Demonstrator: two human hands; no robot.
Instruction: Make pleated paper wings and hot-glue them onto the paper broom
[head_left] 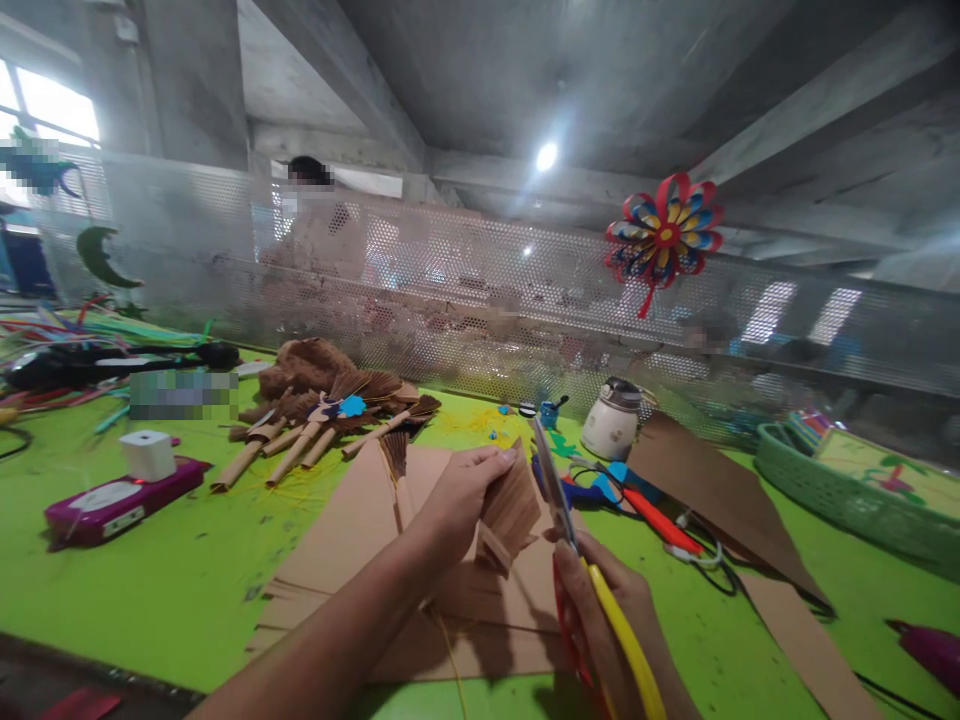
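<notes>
My left hand (465, 495) pinches the upper edge of a folded, fringed piece of brown paper (514, 505) over the middle of the table. In my right hand (600, 590) are scissors (555, 480) with red and yellow handles, their blades pointing up and away just right of the paper. Beneath both hands lie stacked brown paper sheets (360, 540). A small paper broom (400, 480) rests on the stack, partly behind my left forearm. More paper brooms (300, 440) lie in a pile at the back left.
A purple power strip (124, 500) with a white plug sits left. Behind the hands stand a white jar (611, 420) and a small blue bottle (550, 414). A red-handled tool (664, 520), brown paper (720, 490) and a green basket (855, 500) are right. Mesh panels line the back.
</notes>
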